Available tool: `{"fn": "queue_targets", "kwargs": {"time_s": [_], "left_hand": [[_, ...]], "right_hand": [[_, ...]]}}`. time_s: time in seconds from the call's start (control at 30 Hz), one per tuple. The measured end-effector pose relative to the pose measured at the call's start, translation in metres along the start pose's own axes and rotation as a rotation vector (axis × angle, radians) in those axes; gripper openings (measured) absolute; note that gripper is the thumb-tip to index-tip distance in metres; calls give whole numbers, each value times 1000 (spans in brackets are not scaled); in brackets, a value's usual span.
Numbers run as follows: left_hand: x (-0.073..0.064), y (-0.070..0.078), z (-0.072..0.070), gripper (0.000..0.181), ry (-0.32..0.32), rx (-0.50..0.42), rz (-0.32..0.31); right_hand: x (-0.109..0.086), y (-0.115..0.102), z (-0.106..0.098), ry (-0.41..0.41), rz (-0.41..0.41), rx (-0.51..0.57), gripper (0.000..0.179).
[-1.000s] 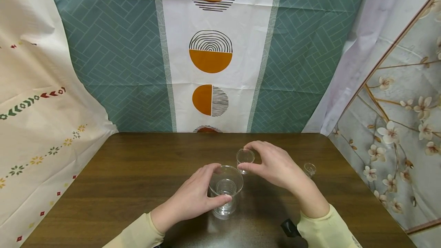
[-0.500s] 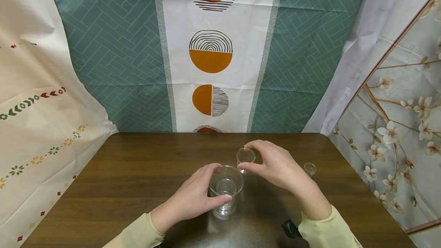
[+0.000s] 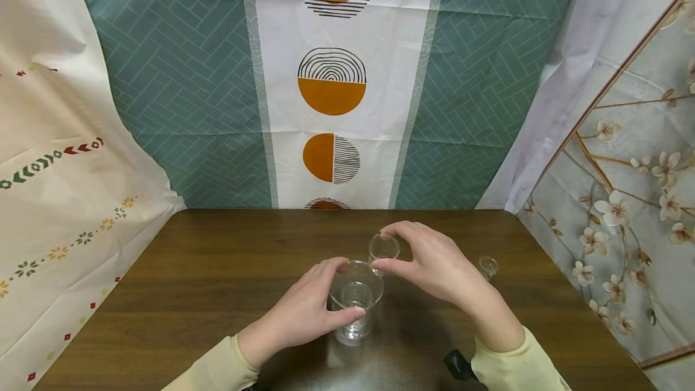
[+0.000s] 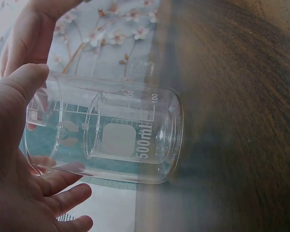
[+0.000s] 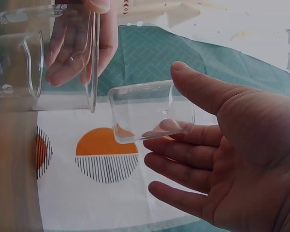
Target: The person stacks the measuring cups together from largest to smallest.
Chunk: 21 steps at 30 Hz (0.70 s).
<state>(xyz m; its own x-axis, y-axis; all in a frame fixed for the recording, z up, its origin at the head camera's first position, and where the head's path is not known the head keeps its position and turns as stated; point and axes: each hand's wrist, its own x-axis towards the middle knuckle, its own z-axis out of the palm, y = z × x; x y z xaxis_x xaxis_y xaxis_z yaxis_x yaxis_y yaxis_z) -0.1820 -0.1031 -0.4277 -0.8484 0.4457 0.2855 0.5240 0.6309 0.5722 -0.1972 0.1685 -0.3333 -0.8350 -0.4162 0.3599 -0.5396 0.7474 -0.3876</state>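
Note:
A large clear glass beaker (image 4: 143, 142), printed 500ml, stands upright on the table in front of me. Inside it sits a smaller beaker (image 3: 355, 295). My left hand (image 3: 311, 301) holds the large beaker near its rim, thumb on the near side and fingers round the far side. With thumb and fingertips, my right hand (image 3: 431, 261) pinches a small clear beaker (image 5: 145, 110) by its upper part. That small beaker hangs in the air, just behind and right of the large beaker's rim; in the right wrist view a gap shows between the two.
A tiny glass beaker (image 3: 488, 267) stands at the right of the brown wooden table (image 3: 217, 258), partly hidden by my right wrist. Patterned cloths (image 3: 190, 77) hang behind the table and along both sides. A black object (image 3: 458, 365) shows by my right sleeve.
My right hand has shifted slightly left with the small beaker, closer to the large beaker's rim. The left hand and large beaker have stayed still.

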Motion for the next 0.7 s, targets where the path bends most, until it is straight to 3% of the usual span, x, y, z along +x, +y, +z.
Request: {"fn": "queue_targets", "kwargs": {"time_s": [0.7], "left_hand": [[0,1,0,88,-3,-2,-1]], "right_hand": [[-1,-8,6,-27,-35,30,52]]}}
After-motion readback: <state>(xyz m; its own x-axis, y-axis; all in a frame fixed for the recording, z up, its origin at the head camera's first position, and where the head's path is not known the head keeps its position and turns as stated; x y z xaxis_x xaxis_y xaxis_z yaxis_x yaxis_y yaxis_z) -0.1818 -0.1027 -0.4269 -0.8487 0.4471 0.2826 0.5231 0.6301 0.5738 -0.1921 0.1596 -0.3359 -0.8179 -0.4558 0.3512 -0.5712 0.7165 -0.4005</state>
